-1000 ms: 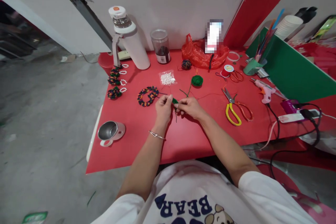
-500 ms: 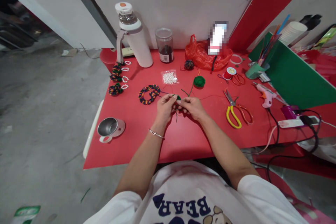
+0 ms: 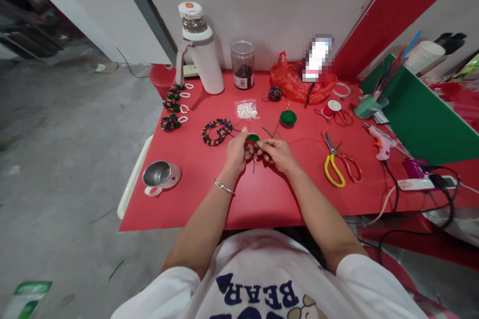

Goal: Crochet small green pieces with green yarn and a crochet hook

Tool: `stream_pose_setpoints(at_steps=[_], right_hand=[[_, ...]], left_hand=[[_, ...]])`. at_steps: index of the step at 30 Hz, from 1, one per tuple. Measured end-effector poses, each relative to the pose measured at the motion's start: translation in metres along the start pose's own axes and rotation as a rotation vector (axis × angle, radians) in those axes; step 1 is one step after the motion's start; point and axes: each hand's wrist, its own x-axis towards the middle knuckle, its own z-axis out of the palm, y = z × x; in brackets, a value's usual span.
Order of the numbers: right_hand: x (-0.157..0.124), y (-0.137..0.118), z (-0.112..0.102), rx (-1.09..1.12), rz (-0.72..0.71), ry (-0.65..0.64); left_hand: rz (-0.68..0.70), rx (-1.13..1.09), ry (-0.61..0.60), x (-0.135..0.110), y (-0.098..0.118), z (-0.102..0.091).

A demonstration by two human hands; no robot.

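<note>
Between my hands is a small green yarn piece [image 3: 253,137], with thin loose ends hanging below it. My left hand [image 3: 238,150] grips its left side, thumb raised along the edge. The fingers of my right hand [image 3: 276,153] pinch its right side; the fingertips partly hide what they hold. Just beyond lies a green yarn ball [image 3: 288,118] with a loose strand trailing towards my hands. To the left of my left hand rests a multicoloured crocheted loop [image 3: 217,132]. A bag of white beads [image 3: 247,109] lies farther back.
Scissors with yellow and orange handles [image 3: 334,164] lie right of my hands, near a pink glue gun [image 3: 383,142]. A steel-lined mug [image 3: 161,177] stands left. At the back are a white bottle [image 3: 205,57], a jar [image 3: 242,65] and a red plastic bag [image 3: 286,77].
My left thumb has lifted off the green yarn piece and more of it shows. Both hands stay close together. The whole view has shifted slightly.
</note>
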Motion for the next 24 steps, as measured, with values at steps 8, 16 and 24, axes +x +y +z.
stream_pose_setpoints(at_steps=[8,16,24], right_hand=[[0.003,0.001,0.0,0.014,-0.008,0.053],[0.004,-0.001,0.001,-0.055,-0.059,0.111],[0.006,0.004,-0.005,-0.24,-0.199,0.193]], left_hand=[[-0.041,-0.05,-0.049,-0.001,-0.001,0.0],[0.082,0.018,0.116,0.006,-0.003,-0.004],[0.136,-0.04,0.359,0.016,0.005,-0.013]])
